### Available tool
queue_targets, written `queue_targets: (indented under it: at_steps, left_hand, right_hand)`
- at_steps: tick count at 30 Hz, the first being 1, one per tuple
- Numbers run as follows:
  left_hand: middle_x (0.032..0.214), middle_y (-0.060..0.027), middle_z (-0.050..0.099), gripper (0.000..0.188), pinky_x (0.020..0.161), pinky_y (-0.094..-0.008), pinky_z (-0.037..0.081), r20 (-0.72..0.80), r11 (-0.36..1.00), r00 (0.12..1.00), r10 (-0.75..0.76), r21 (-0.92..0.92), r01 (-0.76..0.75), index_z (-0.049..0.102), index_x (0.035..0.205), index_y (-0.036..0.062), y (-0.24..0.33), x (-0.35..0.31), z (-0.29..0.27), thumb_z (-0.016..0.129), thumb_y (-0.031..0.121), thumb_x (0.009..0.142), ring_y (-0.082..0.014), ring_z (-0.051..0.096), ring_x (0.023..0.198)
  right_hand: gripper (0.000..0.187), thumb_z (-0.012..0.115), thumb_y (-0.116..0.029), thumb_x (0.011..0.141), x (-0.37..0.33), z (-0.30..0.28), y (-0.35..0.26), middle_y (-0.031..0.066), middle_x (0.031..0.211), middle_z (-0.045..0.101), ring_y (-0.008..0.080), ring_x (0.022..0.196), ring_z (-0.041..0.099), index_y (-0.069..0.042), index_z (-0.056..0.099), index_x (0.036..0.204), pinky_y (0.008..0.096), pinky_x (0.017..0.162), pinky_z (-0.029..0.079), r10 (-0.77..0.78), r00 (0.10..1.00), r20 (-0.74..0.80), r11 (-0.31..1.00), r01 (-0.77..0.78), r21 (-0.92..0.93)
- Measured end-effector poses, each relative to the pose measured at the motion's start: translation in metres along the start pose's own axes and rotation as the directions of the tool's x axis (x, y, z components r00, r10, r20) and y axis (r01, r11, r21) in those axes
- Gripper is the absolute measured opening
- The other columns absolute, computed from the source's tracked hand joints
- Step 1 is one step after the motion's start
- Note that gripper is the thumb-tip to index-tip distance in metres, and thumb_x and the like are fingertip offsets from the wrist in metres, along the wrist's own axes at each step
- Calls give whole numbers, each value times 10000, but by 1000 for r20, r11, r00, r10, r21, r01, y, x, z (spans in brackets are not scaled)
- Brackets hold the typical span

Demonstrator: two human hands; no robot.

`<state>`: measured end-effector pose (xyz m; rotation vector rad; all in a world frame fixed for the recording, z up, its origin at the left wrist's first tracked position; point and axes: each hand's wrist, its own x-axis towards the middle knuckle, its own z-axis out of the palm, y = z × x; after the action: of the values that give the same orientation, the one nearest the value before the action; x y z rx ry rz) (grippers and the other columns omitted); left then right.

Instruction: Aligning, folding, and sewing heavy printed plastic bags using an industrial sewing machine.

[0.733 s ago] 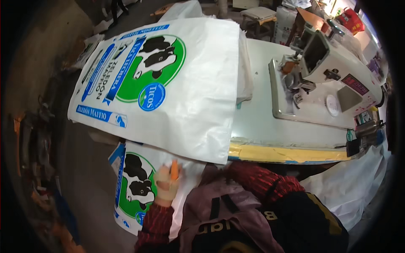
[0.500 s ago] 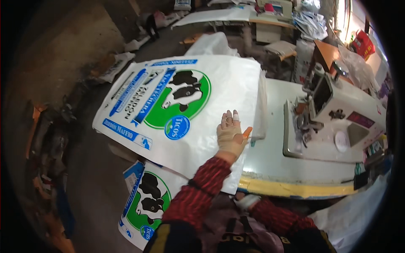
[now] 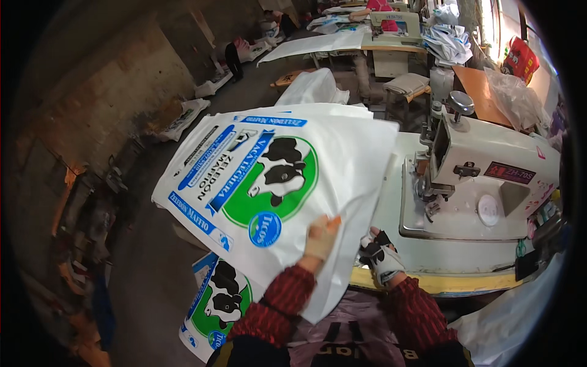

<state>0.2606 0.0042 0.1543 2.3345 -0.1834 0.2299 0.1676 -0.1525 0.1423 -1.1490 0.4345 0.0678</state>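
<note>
A white sack printed with a cow's head in a green circle and blue bands lies on top of a stack at the table's left part. My left hand, in a pale glove with an orange cover on one digit, bunches the sack near its right side, fingers curled and slightly blurred. The sack's right side is raised and creased. Beside that edge, over the table's yellow front rim, is my right hand in a white and black glove. Its fingers are apart and hold nothing I can see.
A white sewing machine stands on the table to the right. A similar printed sack hangs below at the left. Farther back are another sewing table, a stool with folded cloth, and a person in pink.
My left hand has gone from lying flat on the sack to curled fingers nearer me, and the sack's right side has risen. My right hand has come up from below the table edge.
</note>
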Motion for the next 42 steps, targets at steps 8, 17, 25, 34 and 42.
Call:
queue_targets:
  at_steps: [8,17,25,34,42]
  left_hand:
    - [574,-106,468,239,507,-358,370,-400,908,846,352,366,-205,520,644,37,-11,17,-101,585,147,845,-233,464,540]
    - [681,-125,542,114,527,-323,406,-257,858,837,483,328,-395,547,734,-9,78,-24,-199,565,62,821,-229,498,562]
    - [793,-167,555,224,683,-364,469,84,761,757,648,-104,-640,590,912,13,104,-22,-240,581,226,841,-295,512,671]
    - [956,-164,595,409,467,-300,473,35,924,923,383,-18,-383,432,1167,-61,107,136,-117,528,136,821,-189,593,549]
    - [878,-118,617,351,613,-312,511,-115,390,992,-43,-916,-89,598,1007,63,204,92,-105,587,349,804,-184,612,725]
  right_hand:
    - [279,675,-221,761,-5,3,15,6,804,584,134,722,515,-68,575,971,288,649,422,-187,973,-138,947,141,-287]
    - [624,654,-443,720,50,-7,-3,235,1026,586,361,980,554,6,508,1129,388,817,425,-196,964,-177,842,73,-535]
    - [284,527,-112,846,-9,47,-65,177,801,605,236,688,598,18,538,1099,313,647,469,-642,753,147,544,581,-605]
    - [295,582,3,736,-44,-63,16,74,682,626,197,552,595,-120,646,997,285,521,457,-682,707,185,562,669,-486]
    - [168,453,-79,851,-52,-85,-9,47,805,579,122,684,529,-25,566,962,267,605,432,-733,676,72,509,616,-601]
